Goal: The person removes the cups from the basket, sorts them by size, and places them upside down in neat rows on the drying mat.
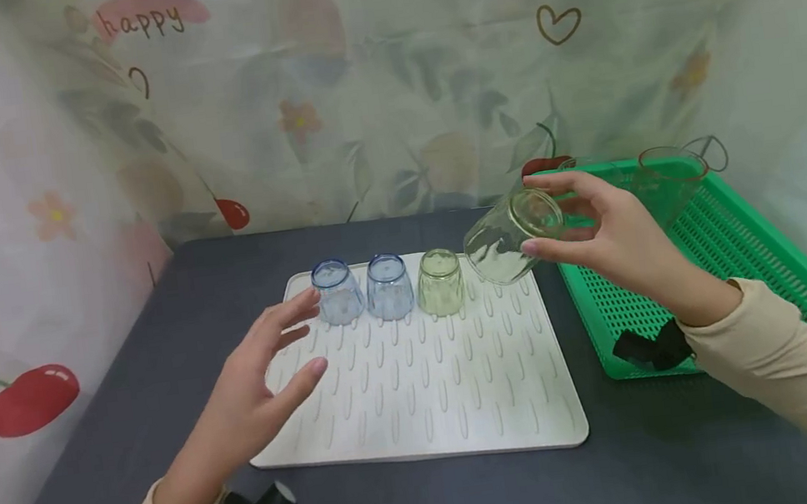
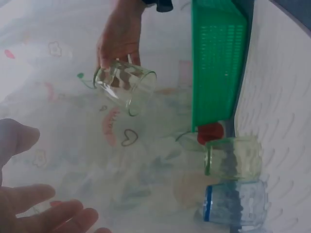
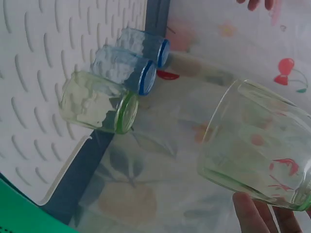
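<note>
My right hand grips a pale green glass near its base, between thumb and fingers. The glass tilts with its mouth down and to the left, above the right back corner of the white ridged mat. On the mat's back edge stand two blue glasses and a green glass in a row, all upside down. My left hand hovers over the mat's left side, fingers spread and holding nothing, close in front of the leftmost blue glass.
A green plastic basket sits right of the mat, with a clear handled glass and another glass at its back. The dark table is bordered by a patterned curtain at the back and sides.
</note>
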Demonstrator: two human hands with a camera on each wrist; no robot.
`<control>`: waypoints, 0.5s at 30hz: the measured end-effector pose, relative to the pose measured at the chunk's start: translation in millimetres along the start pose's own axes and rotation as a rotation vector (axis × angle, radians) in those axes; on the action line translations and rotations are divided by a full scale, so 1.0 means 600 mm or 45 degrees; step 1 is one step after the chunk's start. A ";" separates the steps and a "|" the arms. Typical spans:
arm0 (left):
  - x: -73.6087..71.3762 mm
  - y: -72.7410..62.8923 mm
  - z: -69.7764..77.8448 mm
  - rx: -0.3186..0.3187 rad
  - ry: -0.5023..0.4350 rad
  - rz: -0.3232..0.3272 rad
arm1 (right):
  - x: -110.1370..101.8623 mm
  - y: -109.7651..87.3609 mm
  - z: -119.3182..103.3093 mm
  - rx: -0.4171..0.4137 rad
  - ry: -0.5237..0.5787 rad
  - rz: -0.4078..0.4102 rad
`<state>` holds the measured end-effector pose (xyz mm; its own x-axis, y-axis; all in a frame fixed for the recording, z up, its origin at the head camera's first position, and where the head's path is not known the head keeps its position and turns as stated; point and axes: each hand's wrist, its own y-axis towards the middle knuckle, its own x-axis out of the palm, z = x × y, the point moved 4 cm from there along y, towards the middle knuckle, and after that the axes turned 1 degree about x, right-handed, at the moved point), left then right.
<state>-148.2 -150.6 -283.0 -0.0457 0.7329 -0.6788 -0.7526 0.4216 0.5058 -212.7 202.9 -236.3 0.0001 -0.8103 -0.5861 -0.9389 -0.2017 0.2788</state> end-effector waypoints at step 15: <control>0.030 -0.039 -0.047 -0.227 0.293 -0.222 | 0.016 0.083 0.073 0.229 -0.223 -0.171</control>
<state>-150.2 -162.5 -322.0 -0.0381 0.5100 -0.8593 -0.8641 0.4150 0.2847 -274.6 209.0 -261.3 0.0836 -0.6723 -0.7355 -0.9805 -0.1871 0.0596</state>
